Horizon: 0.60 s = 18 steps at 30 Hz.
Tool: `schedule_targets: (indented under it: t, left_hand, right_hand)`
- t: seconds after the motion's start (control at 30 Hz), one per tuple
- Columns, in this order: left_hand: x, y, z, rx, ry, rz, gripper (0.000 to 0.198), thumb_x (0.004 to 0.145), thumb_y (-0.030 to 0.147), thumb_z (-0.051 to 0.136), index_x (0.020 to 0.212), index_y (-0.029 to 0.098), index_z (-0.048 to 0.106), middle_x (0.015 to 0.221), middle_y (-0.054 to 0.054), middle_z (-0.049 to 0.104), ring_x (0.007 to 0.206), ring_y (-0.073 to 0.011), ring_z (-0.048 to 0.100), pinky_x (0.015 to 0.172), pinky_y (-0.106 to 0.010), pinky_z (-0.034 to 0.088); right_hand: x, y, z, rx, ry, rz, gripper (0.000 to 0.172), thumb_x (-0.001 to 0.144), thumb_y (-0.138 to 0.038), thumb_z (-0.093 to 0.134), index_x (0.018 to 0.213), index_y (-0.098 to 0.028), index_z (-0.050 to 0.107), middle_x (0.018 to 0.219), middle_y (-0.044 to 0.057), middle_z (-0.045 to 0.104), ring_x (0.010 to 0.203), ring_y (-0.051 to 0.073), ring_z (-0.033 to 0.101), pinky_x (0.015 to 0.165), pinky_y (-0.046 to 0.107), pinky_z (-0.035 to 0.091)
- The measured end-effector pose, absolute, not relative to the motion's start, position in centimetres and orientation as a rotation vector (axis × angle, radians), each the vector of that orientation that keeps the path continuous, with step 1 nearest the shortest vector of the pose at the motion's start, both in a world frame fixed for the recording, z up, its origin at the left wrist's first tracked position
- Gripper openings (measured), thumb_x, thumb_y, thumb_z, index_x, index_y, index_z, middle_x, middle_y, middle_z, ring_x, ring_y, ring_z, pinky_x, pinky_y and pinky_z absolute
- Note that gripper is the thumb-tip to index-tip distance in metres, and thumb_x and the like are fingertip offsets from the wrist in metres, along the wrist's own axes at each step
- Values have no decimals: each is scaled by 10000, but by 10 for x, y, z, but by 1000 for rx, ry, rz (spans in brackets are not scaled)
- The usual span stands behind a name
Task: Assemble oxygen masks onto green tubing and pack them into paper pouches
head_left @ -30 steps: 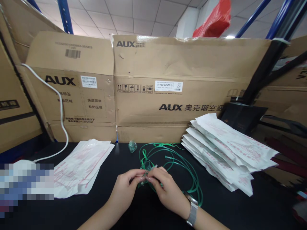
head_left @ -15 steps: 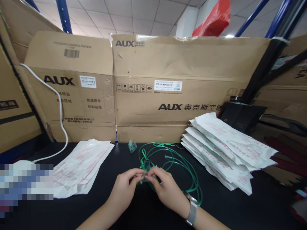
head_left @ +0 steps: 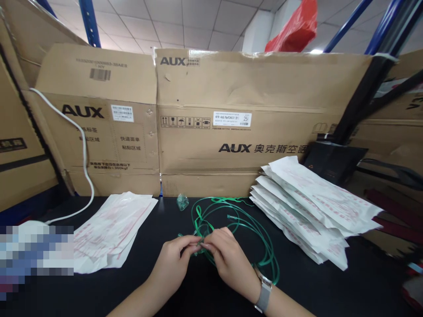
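Pinching the thin, shiny green plastic tube [head_left: 269, 255] with my left hand [head_left: 173, 259] and right hand [head_left: 229, 259], I have both hands touching. Tugging too hard could knot it up.

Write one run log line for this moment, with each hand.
left hand: holds green tubing | right hand: holds same tubing | nearby: white pouches

Thin green tubing [head_left: 268, 246] is spread in loose, tangled loops, its near end raised and held; a small green plastic piece [head_left: 182, 202] is placed just beyond.
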<state>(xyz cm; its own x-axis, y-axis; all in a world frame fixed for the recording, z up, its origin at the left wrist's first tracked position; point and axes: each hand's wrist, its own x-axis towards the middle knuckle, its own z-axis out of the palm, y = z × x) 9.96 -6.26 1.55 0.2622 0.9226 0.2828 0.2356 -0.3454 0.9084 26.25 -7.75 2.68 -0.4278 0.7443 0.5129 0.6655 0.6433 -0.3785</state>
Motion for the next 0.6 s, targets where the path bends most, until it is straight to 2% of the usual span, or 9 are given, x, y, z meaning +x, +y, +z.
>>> schedule_targets:
  t: [0.37,0.5,0.6]
  left_hand:
    - [101,-63,13,1782,1087,1124,194,747,201,539,885,218,674,873,-26,709,823,-188,638,778,-264,478]
    - [100,-61,16,1699,1002,1054,215,769,260,525,945,189,626,902,-47,688,849,-187,616,791,-276,458]
    - [99,-61,21,1674,929,982,215,814,316,458,900,184,603,865,-35,658,833,-177,583,760,-267,431]
  right_hand:
    - [261,-80,28,-1100,-2195,161,186,862,-130,360,744,-187,492,709,22,553,680,142,489,716,298,344]
    - [261,-79,26,-1203,-2002,292,135,860,-194,409,762,-197,503,742,22,573,740,156,505,700,277,378]
    - [262,-76,24,-1299,-1868,438,122,848,-230,442,749,-198,505,734,5,576,737,150,522,672,254,389]
